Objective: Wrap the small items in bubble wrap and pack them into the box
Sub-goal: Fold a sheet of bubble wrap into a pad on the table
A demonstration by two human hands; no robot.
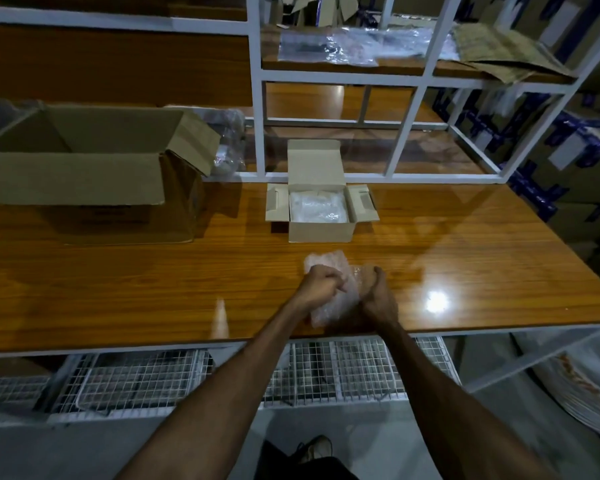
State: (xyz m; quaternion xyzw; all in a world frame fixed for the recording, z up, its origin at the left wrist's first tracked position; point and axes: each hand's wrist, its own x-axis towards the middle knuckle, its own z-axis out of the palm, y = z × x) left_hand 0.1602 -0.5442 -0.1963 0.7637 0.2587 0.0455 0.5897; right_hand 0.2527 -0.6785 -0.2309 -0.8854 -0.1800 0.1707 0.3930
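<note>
A crumpled piece of clear bubble wrap (326,265) lies near the front edge of the wooden table (153,282). My left hand (317,284) grips its left side with curled fingers. My right hand (378,292) grips its right side. Whatever the wrap holds is hidden under the plastic and my hands. Behind them stands a small open cardboard box (321,230) with its lid up and side flaps spread. A white bubble-wrapped bundle (317,207) lies inside it.
A large open cardboard box (84,181) stands at the table's left. A white metal shelf frame (257,98) rises behind, with plastic sheets (343,46) and brown paper (499,53) on its upper shelf. Wire baskets (136,379) hang below the table.
</note>
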